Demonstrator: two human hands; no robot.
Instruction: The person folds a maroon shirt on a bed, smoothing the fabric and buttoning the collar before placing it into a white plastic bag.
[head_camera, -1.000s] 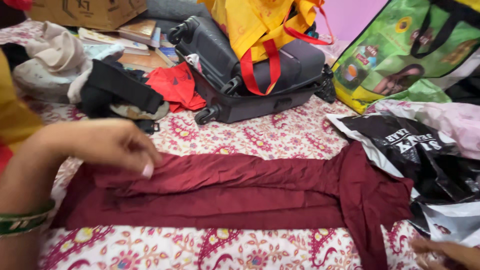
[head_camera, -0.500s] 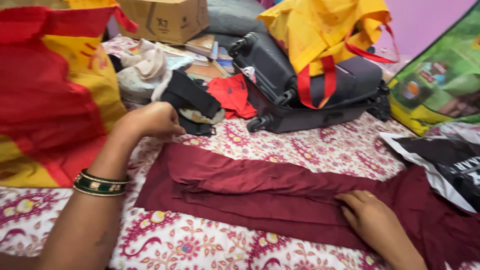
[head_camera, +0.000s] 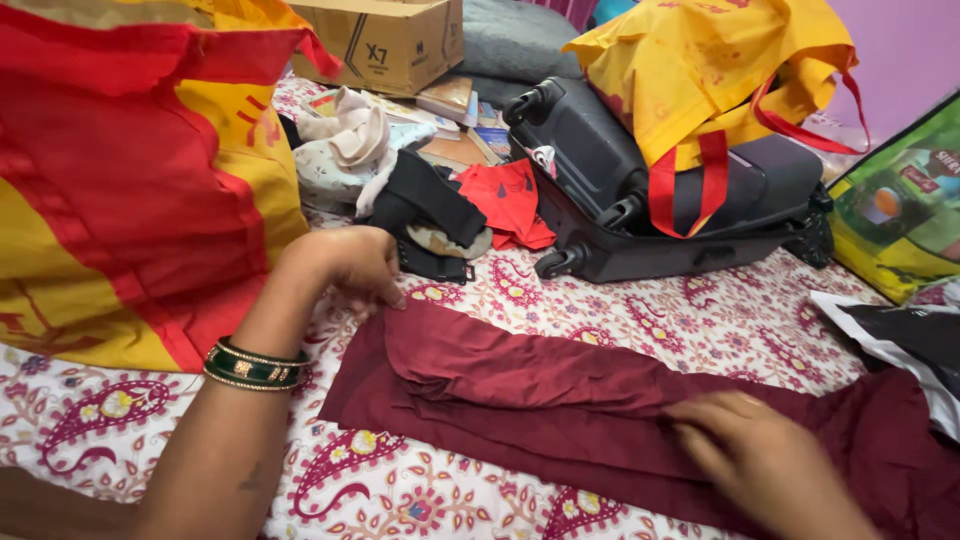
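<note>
On a paisley bedsheet (head_camera: 130, 420), the right hand (head_camera: 760, 455) presses flat and open on a folded maroon garment (head_camera: 520, 385) — thin, limp cloth, probably light, best lifted at its folded ends. The left hand (head_camera: 350, 262), fingers curled, touches its far-left corner — a suitcase (head_camera: 640, 200) lies beyond.

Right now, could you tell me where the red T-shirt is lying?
In the head view, the red T-shirt lies upper centre on the bedsheet, between the black cloth bundle and the dark suitcase.
</note>
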